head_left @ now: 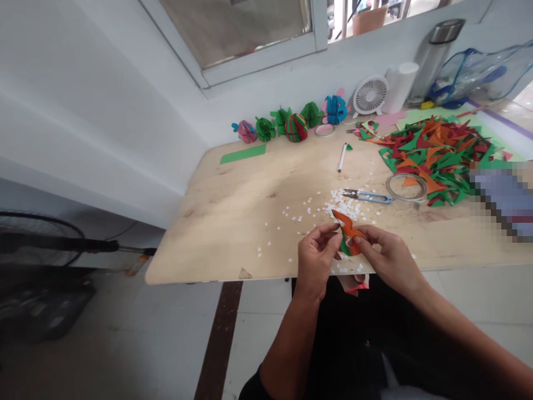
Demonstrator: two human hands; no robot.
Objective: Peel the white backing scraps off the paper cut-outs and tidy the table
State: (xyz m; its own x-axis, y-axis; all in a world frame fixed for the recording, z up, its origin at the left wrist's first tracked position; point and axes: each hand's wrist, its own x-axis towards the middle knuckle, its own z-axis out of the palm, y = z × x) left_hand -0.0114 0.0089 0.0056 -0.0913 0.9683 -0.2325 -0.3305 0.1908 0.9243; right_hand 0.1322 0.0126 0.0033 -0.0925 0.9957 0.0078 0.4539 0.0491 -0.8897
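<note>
Over the table's front edge, a folded orange and green paper piece (352, 233) is held up between my two hands. My right hand (385, 250) is closed, thumb and fingers pinching the piece from its right side. On the other side, the fingers of my left hand (318, 253) are pinched together at its left edge, with a small white bit showing by the fingertips. Small white paper bits (339, 203) lie scattered just beyond my hands. Among them rest blue-handled thread snips (368, 196), with a tape roll (407, 187) to their right.
Cut paper scraps (441, 144) are heaped at the right. Paper ball ornaments (296, 128) line the wall near a small white fan (370, 95) and a bottle (435, 61). A white pen (342, 158) and a green strip (243, 154) lie on the wooden table (233, 222).
</note>
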